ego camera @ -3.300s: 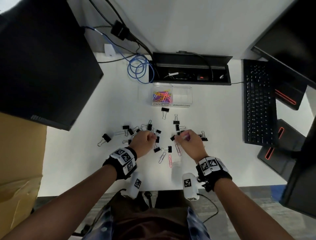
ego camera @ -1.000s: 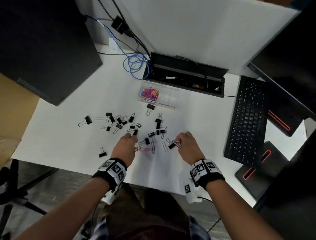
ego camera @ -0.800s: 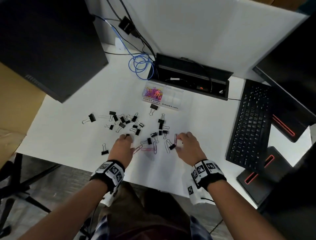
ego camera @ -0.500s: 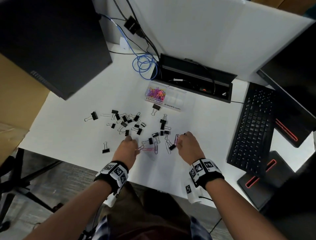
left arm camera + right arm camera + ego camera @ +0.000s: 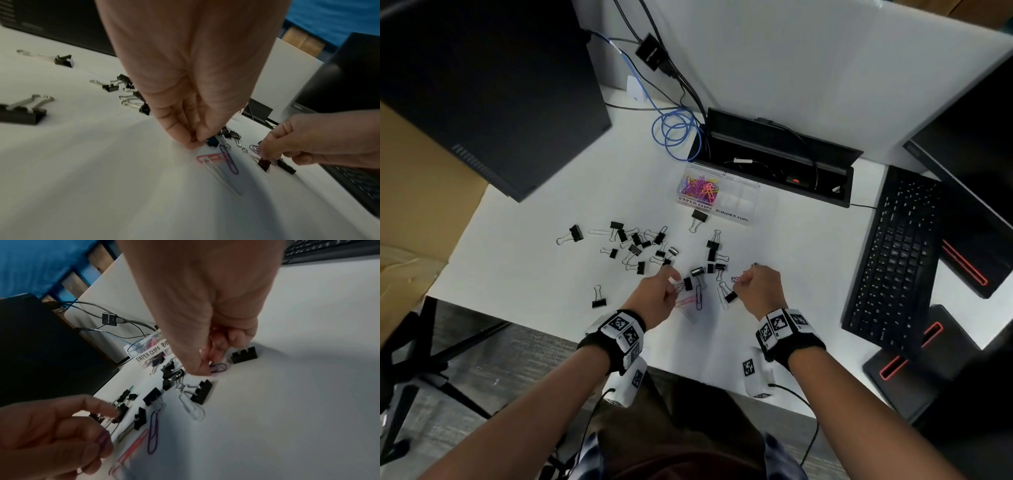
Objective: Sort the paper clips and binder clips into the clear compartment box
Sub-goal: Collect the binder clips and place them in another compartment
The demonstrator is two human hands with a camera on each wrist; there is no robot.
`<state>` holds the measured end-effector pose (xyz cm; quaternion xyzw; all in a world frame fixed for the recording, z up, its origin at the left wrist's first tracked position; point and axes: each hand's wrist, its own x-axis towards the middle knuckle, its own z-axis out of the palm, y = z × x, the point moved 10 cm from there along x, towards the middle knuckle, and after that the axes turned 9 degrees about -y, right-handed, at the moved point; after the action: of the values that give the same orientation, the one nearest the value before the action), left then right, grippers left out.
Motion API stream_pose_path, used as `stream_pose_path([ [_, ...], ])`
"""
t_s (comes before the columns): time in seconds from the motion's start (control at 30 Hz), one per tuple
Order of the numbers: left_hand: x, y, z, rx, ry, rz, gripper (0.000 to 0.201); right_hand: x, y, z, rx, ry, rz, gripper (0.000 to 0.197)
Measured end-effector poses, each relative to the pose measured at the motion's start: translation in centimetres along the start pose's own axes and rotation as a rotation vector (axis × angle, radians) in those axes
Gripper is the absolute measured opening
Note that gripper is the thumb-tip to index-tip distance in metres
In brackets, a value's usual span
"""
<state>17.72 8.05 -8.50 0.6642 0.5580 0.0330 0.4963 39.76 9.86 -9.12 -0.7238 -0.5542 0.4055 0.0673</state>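
Note:
The clear compartment box [image 5: 739,205] stands at the back of the white table, its left cell full of coloured paper clips [image 5: 700,186]; I see nothing in its right cell. Black binder clips [image 5: 640,245] lie scattered in front of it. My left hand [image 5: 674,282] pinches a pinkish-purple paper clip [image 5: 102,438] low over the table. My right hand [image 5: 743,279] pinches purple paper clips [image 5: 219,367] between thumb and forefinger. Between the hands lie a pink clip [image 5: 209,158], a purple clip [image 5: 230,160], a white clip [image 5: 222,177] and a few binder clips [image 5: 201,391].
A black keyboard [image 5: 893,260] lies to the right, with monitor stands beyond it. Behind the box are an open black cable tray [image 5: 774,161] and a coiled blue cable [image 5: 674,133]. A dark computer case [image 5: 482,85] stands back left. The table's front edge runs just under my wrists.
My left fingers have closed on a paper clip picked from the loose ones. My right hand has kept its pinch on the purple clips. The head view has shifted.

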Motion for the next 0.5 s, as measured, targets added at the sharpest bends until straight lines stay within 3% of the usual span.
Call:
stream_pose_path([
  [0.1, 0.6, 0.8, 0.5, -0.025, -0.019, -0.033, 0.021, -0.2, -0.4, 0.0, 0.008, -0.003, -0.012, 0.02],
  [0.27, 1.2, 0.7, 1.1, -0.08, -0.02, -0.103, 0.017, -1.1, 0.9, -0.7, 0.321, 0.012, 0.043, 0.014],
  [0.4, 1.6, 0.9, 2.6, 0.205, -0.104, -0.051, 0.02, -1.2, 2.3, -0.9, 0.577, 0.014, 0.084, 0.004],
  [0.5, 1.9, 1.7, 2.8, 0.306, -0.071, 0.015, 0.018, -1.1, 2.5, -0.7, 0.724, -0.048, 0.105, 0.017],
])
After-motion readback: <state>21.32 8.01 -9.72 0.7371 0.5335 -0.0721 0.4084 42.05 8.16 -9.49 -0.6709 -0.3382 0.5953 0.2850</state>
